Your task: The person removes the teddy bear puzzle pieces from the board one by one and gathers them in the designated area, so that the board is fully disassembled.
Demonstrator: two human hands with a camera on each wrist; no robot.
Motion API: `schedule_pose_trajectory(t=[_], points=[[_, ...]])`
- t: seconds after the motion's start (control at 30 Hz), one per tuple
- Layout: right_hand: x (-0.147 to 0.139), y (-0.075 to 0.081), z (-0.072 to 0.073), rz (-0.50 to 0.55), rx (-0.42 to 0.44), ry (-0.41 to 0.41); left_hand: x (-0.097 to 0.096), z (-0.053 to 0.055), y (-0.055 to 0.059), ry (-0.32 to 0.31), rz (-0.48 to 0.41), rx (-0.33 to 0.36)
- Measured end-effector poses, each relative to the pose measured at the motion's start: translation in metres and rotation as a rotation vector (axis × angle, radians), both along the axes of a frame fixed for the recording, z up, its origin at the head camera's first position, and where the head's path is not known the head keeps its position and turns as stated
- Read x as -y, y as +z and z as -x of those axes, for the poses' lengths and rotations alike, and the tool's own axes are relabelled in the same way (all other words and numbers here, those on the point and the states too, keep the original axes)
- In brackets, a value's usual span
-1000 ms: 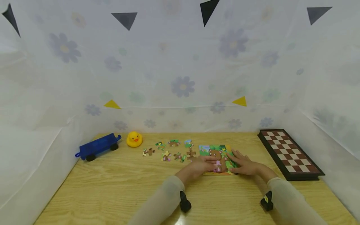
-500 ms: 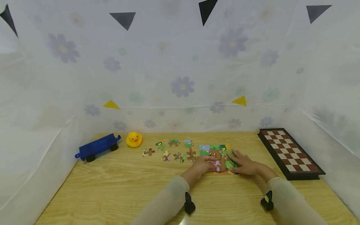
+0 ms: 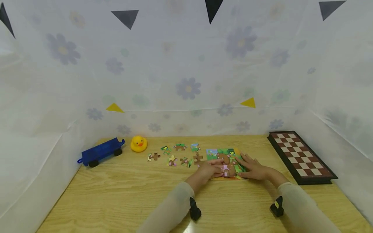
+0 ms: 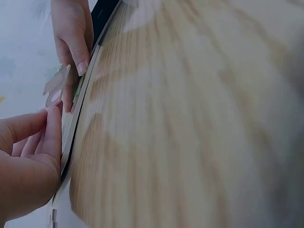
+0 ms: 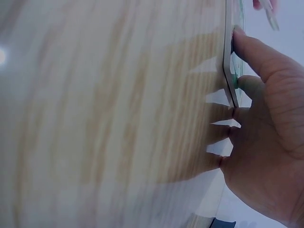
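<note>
A jigsaw puzzle board (image 3: 212, 152) with a brown bear picture lies right of the table's middle. Over its left part, my left hand (image 3: 204, 172) pinches a puzzle piece (image 4: 58, 90) between thumb and fingers. In the left wrist view the piece stands tilted up above the board. At the board's right side, my right hand (image 3: 255, 169) rests with its fingers spread and fairly straight. Its thumb (image 5: 254, 47) touches the board's near edge in the right wrist view. Loose puzzle pieces (image 3: 180, 147) lie in two rough rows left of the board, one (image 3: 198, 158) beside my left hand.
A blue toy wagon (image 3: 102, 151) and a yellow rubber duck (image 3: 138, 144) stand at the back left of the wooden table (image 3: 122, 194). A checkered game board (image 3: 297, 155) with a black frame lies at the right. White flowered cloth walls surround the table.
My left hand first draws in slightly to the right, then shifts a little back left as the pinched piece turns over the board. My right hand stays in place.
</note>
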State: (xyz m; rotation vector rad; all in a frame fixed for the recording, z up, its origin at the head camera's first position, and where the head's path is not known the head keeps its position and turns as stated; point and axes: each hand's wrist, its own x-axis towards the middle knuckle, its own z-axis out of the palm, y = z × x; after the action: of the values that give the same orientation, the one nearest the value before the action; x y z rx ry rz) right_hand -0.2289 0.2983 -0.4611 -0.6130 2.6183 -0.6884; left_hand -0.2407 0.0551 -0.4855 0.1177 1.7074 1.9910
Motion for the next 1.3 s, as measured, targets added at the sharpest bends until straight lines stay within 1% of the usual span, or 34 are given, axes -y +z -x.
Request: schedule_pose_trajectory(t=[0.17,0.33,0.47,0.5,0.6,0.7,0.73,0.83,0.87,1.0,1.1,1.2,1.27,1.3], points=[[0.0,0.0,0.0,-0.001,0.004,-0.001,0.007,0.0,0.002,-0.054,-0.049,0.036],[0.0,0.0,0.0,0.0,0.008,-0.007,0.018,0.0,0.003,-0.104,-0.072,0.03],[0.0,0.002,0.0,0.0,0.006,-0.003,0.03,0.0,0.004,-0.126,-0.085,0.026],[0.0,0.002,-0.001,0.001,0.007,-0.002,0.034,0.0,0.004,-0.121,-0.09,0.034],[0.001,0.003,-0.001,0.013,0.01,0.001,0.047,-0.001,0.007,-0.124,-0.098,0.03],[0.001,0.003,-0.002,0.02,0.011,0.0,0.061,0.0,0.01,-0.096,-0.101,0.046],[0.0,0.002,-0.002,0.022,0.01,-0.001,0.066,0.0,0.01,-0.091,-0.095,0.04],[-0.001,0.0,-0.002,0.036,-0.001,0.009,0.082,0.003,0.011,-0.051,-0.1,0.06],[-0.001,-0.001,-0.002,0.043,-0.006,0.018,0.088,0.005,0.012,-0.043,-0.098,0.058],[-0.002,-0.003,-0.002,0.066,-0.024,0.047,0.113,0.008,0.012,-0.028,-0.095,0.065],[-0.002,-0.003,-0.002,0.071,-0.022,0.042,0.135,0.008,0.012,-0.016,-0.083,0.062],[-0.001,-0.001,-0.002,0.05,-0.009,0.021,0.157,0.009,0.011,0.027,-0.075,0.065],[-0.001,0.0,-0.002,0.038,0.0,0.008,0.171,0.009,0.011,0.067,-0.067,0.063],[-0.001,0.0,-0.002,0.027,0.001,0.005,0.177,0.01,0.011,0.08,-0.053,0.06]])
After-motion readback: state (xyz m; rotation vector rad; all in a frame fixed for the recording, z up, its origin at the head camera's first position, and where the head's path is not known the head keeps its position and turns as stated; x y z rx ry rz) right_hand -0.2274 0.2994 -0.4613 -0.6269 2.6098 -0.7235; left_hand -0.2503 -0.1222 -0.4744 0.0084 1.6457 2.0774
